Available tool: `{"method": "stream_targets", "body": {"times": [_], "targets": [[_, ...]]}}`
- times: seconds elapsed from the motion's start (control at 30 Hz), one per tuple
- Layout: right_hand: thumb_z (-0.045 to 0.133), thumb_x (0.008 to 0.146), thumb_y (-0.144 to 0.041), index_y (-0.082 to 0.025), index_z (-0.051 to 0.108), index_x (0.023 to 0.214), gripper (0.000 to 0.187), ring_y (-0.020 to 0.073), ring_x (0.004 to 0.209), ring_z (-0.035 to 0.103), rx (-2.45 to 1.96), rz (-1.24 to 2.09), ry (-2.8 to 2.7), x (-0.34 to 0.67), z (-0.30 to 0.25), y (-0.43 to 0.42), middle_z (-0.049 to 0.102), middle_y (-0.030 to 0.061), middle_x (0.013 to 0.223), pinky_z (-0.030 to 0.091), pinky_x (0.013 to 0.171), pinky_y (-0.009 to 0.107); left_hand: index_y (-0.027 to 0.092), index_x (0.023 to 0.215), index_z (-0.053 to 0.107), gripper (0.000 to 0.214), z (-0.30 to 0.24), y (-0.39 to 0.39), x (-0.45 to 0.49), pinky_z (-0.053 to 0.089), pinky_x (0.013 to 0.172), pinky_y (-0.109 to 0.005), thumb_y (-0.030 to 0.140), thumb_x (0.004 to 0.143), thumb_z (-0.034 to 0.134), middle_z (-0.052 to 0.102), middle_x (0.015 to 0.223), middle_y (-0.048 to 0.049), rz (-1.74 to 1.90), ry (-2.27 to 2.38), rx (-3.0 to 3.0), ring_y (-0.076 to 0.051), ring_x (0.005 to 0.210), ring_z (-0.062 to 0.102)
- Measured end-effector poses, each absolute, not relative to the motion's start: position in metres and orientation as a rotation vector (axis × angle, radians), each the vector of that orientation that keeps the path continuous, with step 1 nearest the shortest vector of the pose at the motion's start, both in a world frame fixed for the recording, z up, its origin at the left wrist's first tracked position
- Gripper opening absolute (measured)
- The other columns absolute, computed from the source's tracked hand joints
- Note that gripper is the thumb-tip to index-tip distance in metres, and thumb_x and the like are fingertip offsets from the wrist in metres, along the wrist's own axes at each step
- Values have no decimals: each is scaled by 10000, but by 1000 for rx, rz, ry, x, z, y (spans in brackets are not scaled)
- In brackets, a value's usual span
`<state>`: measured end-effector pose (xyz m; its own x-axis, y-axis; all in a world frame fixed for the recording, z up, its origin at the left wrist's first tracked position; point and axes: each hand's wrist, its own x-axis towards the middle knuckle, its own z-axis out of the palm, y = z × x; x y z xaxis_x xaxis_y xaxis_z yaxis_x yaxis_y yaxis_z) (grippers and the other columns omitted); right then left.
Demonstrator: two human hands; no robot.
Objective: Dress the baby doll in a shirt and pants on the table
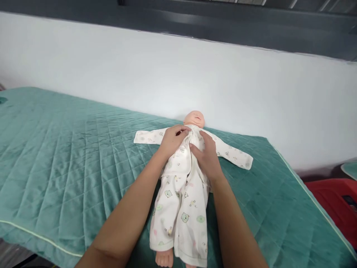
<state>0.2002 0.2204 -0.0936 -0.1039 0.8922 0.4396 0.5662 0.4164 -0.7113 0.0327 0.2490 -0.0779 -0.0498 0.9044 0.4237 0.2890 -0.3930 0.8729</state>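
Note:
A baby doll [194, 118] lies on its back, its head toward the wall and its feet toward me. It wears a white long-sleeved baby shirt [178, 160] and white trousers [192, 219], both with small animal prints. My left hand [174, 140] is on the upper chest, thumb and fingertips closed on the shirt's front edge. Opposite it, my right hand [208, 154] rests on the other side of the chest, thumb and fingers apart. Between the hands the cloth is gathered into folds. Both sleeves stretch out sideways, and the doll's hands are hidden.
A green quilted cover [83, 156] with pale piping lies beneath the doll. Behind it runs a white wall [156, 74] with a dark ledge [178, 22] above. At the right, past the cover's edge, is a red plastic object [334, 201].

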Motion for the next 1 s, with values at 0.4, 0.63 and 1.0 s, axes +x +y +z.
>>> {"method": "stream_targets", "body": {"times": [0.4,0.63,1.0], "targets": [[573,902,-384,-234,644,1133,284,290,1070,506,-1427,124,-1743,183,-84,206,606,104,1163,430,968,469,179,955,745,206,-73,246,30,469,792,-270,314,852,629,724,944,-27,1250,1196,1650,-158,853,629],[584,892,-415,-244,621,887,175,219,778,565,-1437,554,-1609,189,-70,223,661,26,811,425,728,364,180,845,690,140,-69,247,29,428,694,-258,317,829,666,673,823,-6,1219,1173,1647,-132,734,567],[674,832,-389,-230,729,965,214,182,798,628,-1231,987,-1379,204,-74,231,728,5,884,464,749,318,179,792,675,117,-54,239,41,358,569,-246,283,838,646,545,663,18,1250,1162,1522,-106,602,456]]}}
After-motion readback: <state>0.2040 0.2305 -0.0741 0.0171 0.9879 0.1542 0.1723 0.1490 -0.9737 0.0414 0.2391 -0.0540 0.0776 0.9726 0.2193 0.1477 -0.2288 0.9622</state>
